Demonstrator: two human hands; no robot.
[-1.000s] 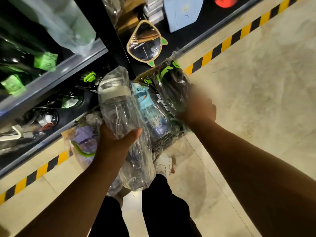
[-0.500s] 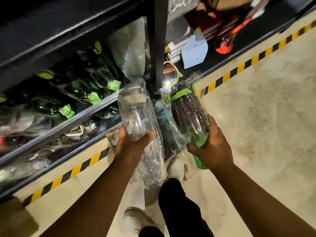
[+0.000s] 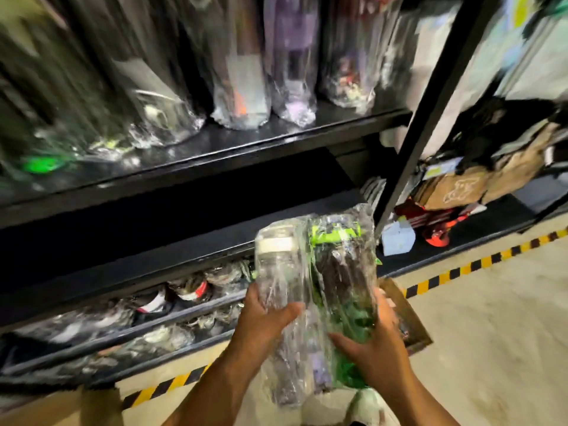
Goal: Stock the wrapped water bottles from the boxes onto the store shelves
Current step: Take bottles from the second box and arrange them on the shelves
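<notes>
At the upper left of the frame I see a row of plastic-wrapped bottles (image 3: 236, 87) standing upright on a glossy black upper shelf board (image 3: 215, 142); they are heavily blurred, though a purple one shows near upper centre. At the lower left, more wrapped bottles (image 3: 184, 287) lie on the low black shelves (image 3: 153, 321), too smeared for me to count.

At lower centre, my view catches the left hand (image 3: 264, 324) with thumb and fingers curled round the lower body of a clear plastic bottle with a white lid band, sealed in crinkled film (image 3: 278, 272). Touching it on its right is a dark bottle with a bright green lid, also film-wrapped (image 3: 344, 272). Both are held upright in front of the dark gap between the upper and lower shelves, not resting on any board. The right hand (image 3: 378, 348) grips the green-tinted bottom end of the dark bottle, fingers wrapped beneath it.

Just behind the right hand, a brown cardboard box (image 3: 405, 318) sits on the beige floor (image 3: 491, 333). A black metal upright post (image 3: 430, 118) slants up from behind the bottles. Right of it, a pale blue carton (image 3: 398, 239), a red item (image 3: 436, 238) and tan packs (image 3: 455, 186) sit on the neighbouring bay. Yellow-and-black striped floor tape (image 3: 479, 262) runs along the shelf base.
</notes>
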